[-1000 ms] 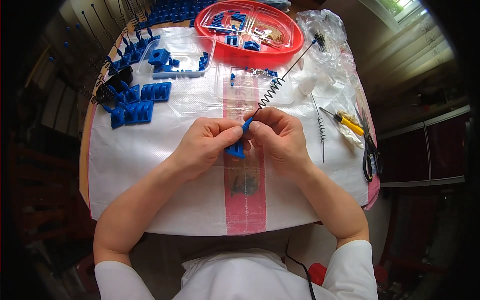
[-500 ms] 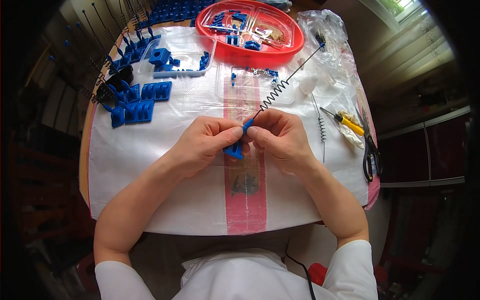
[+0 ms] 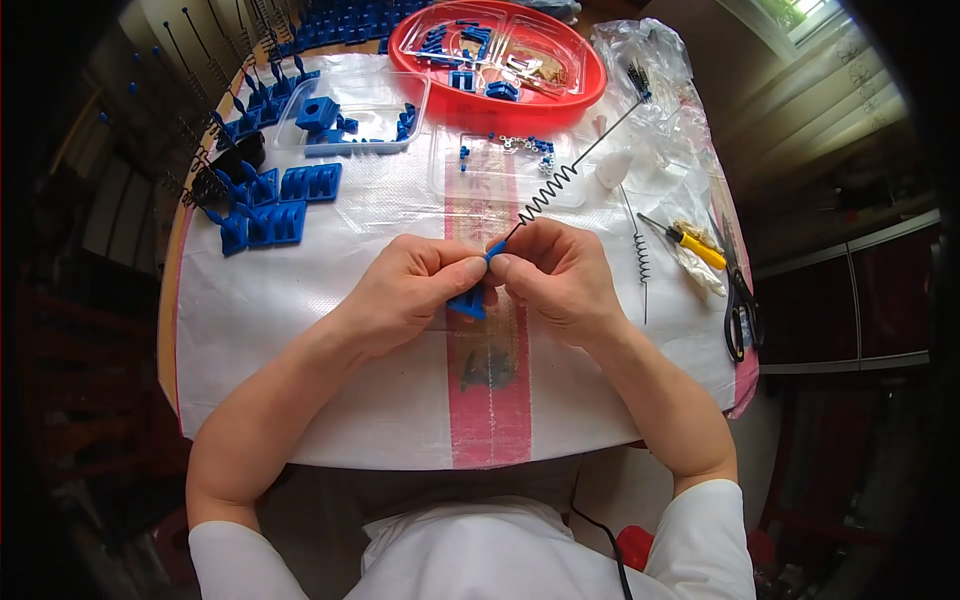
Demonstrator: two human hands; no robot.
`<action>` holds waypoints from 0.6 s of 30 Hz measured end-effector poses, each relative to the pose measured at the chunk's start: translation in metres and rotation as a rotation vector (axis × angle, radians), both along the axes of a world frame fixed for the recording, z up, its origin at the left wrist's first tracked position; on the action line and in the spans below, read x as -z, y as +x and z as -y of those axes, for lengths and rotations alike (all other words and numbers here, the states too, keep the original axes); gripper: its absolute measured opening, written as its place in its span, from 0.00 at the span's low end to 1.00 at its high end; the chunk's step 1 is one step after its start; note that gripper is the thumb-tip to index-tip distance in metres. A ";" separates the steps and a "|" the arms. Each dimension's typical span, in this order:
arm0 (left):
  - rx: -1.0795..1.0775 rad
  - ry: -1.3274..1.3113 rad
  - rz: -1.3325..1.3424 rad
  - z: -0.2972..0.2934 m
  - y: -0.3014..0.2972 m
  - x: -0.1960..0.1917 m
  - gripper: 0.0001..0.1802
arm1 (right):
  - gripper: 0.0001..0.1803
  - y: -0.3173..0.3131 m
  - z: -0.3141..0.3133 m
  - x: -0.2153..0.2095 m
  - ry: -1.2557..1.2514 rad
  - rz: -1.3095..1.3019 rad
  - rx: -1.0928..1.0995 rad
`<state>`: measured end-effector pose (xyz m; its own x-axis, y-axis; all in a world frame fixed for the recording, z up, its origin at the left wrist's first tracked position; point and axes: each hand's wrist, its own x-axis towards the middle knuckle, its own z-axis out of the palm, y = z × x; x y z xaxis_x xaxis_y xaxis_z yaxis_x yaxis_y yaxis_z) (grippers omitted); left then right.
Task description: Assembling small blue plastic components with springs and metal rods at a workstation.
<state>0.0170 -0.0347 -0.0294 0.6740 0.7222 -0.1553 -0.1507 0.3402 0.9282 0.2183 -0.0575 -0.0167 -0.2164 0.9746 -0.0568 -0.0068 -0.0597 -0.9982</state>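
Observation:
My left hand [image 3: 412,289] and my right hand [image 3: 560,275] meet over the middle of the table, thumbs and fingertips pinched around a small blue plastic part [image 3: 468,302]. Its lower, ribbed end shows below the left fingers; the rest is mostly covered. From its narrow blue tip a black coiled wire [image 3: 546,191] rises slantwise to the upper right, with a small blue bead near its far end. My right fingertips press close to where the wire meets the blue tip. Both hands are closed.
Finished-looking blue pieces with wires [image 3: 275,222] stand at the left. Behind are a clear tub [image 3: 418,135] and a red basin [image 3: 597,88] of blue parts. On the right lie a loose coiled wire [image 3: 643,265], a yellow-handled screwdriver [image 3: 703,251] and black scissors [image 3: 738,318].
Both hands keep the same grip on the blue part and the wire. Only a very slight shift shows, with the wire's far end a little lower.

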 end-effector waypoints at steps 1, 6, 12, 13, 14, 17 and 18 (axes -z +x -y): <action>0.002 -0.014 0.004 0.001 0.000 -0.002 0.17 | 0.06 0.000 0.000 0.000 -0.010 0.004 0.003; 0.003 -0.013 0.017 0.000 0.000 0.002 0.16 | 0.07 0.001 -0.002 -0.005 -0.001 0.032 -0.033; -0.008 -0.041 -0.006 0.001 0.000 0.000 0.16 | 0.08 0.003 -0.002 -0.007 0.012 0.053 -0.063; -0.012 -0.024 -0.001 0.001 0.001 0.001 0.16 | 0.09 0.004 -0.002 -0.006 0.019 0.083 -0.053; -0.017 -0.007 0.005 0.001 0.002 0.002 0.16 | 0.09 0.004 -0.002 -0.005 0.026 0.113 -0.043; -0.033 0.037 -0.014 0.002 0.003 0.001 0.16 | 0.09 0.004 -0.001 -0.003 0.051 0.156 -0.025; -0.039 0.041 -0.015 0.002 0.003 0.001 0.16 | 0.09 0.004 -0.001 -0.003 0.048 0.147 -0.020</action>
<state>0.0204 -0.0371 -0.0304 0.6432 0.7538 -0.1344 -0.1492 0.2956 0.9436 0.2226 -0.0568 -0.0142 -0.2290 0.9725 -0.0428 0.1399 -0.0106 -0.9901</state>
